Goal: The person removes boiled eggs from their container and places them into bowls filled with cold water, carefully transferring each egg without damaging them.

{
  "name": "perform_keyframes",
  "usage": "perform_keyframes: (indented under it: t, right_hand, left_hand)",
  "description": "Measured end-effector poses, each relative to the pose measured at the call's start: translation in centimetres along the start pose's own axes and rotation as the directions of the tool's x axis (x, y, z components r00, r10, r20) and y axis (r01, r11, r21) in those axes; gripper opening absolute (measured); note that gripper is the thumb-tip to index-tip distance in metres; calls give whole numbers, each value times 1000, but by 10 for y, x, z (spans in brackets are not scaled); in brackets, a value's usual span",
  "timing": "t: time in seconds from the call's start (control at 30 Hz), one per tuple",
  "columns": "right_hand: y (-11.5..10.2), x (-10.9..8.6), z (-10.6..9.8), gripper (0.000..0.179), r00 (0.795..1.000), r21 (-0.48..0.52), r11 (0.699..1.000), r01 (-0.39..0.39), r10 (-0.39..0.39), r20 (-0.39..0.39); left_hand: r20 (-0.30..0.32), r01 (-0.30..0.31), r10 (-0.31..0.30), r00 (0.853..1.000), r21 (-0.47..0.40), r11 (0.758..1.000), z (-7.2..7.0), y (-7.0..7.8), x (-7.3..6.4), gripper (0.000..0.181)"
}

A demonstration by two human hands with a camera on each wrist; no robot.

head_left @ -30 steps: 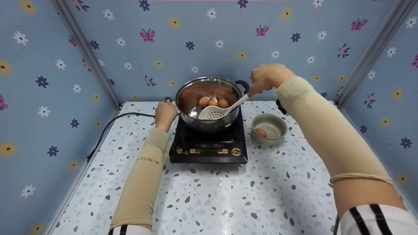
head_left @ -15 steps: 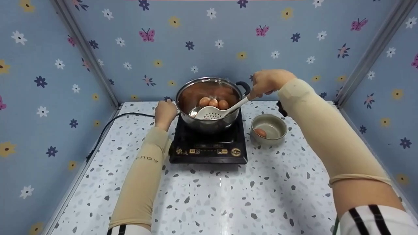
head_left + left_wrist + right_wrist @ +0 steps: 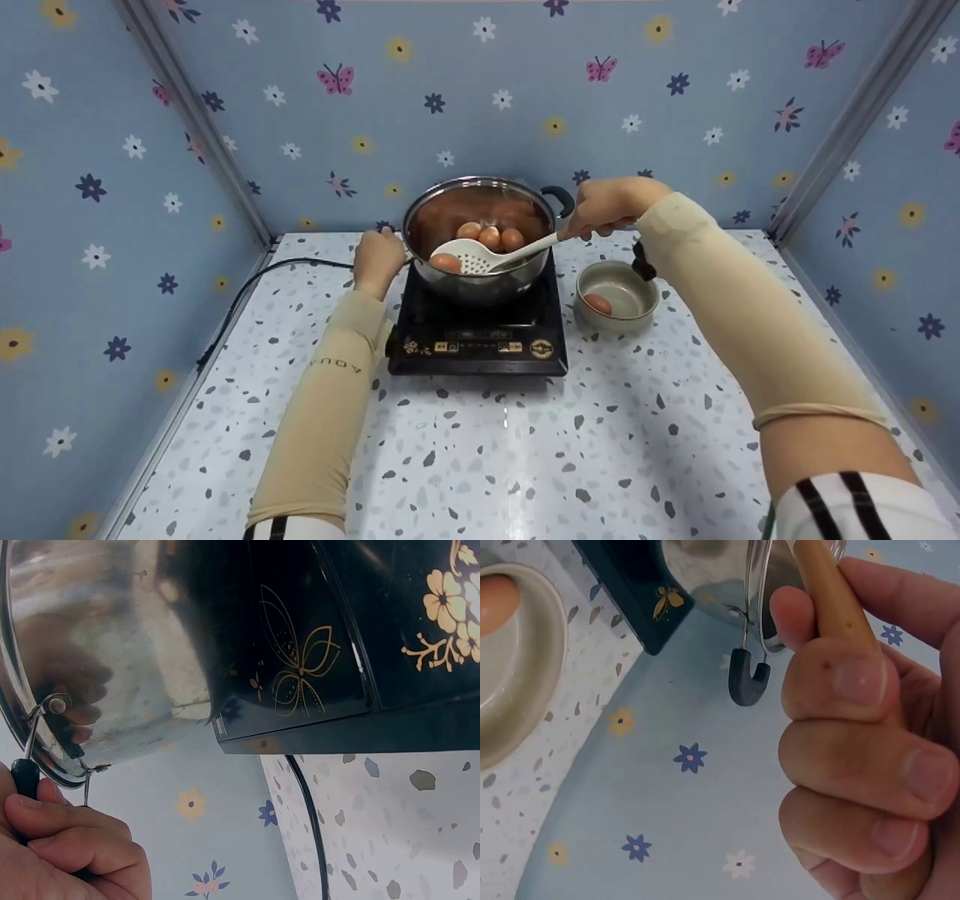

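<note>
My left hand [image 3: 377,259] grips the left handle of a steel pot [image 3: 480,289]; in the left wrist view its fingers curl round the black grip [image 3: 26,778]. At the pot's right side my right hand [image 3: 611,204] holds a white slotted spoon [image 3: 478,260] by its wooden handle [image 3: 836,596]. The spoon's bowl is tilted inside the pot, with a brown egg [image 3: 446,262] at its left edge. Behind it, several more brown eggs [image 3: 490,238] sit in the pot. A grey-green bowl [image 3: 651,304] to the right contains one egg [image 3: 598,304].
Under the pot is a black induction cooker [image 3: 478,360] on a speckled table [image 3: 480,457]. A black cable [image 3: 259,281] runs off to the left. The pot's right handle [image 3: 559,199] sticks up near my right hand. Blue flowered walls [image 3: 480,67] enclose the back and sides.
My right hand has moved lower, and the spoon's bowl has shifted left and up in the pot. An egg now shows at its left edge. My left hand stays on the pot handle.
</note>
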State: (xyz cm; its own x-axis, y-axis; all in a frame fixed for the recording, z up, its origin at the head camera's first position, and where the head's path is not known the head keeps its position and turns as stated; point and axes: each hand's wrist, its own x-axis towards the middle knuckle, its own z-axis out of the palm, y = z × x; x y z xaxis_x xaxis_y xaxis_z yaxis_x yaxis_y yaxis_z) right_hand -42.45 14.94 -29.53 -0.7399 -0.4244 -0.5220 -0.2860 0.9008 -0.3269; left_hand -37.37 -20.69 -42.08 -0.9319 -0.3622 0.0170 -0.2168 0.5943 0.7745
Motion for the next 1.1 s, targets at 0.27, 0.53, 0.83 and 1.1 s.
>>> perform_keyframes:
  t: [0.27,0.53,0.83,1.1]
  right_hand:
    - [2,1,4,40,1000,66,998,1,0,-22]
    - [4,-4,1,39,998,120,992,35,-28,-57]
    - [10,-14,-4,40,996,171,985,36,-21,-90]
    - [9,-28,-5,38,995,201,979,24,-3,-103]
  left_hand:
    - [-6,0,0,1000,11,1000,1,-1,4,55]
    - [-10,-5,5,1000,3,1000,1,-1,3,54]
    - [-3,4,-4,1000,11,1000,0,-1,2,54]
    - [-13,6,-6,1000,10,1000,0,-2,1,54]
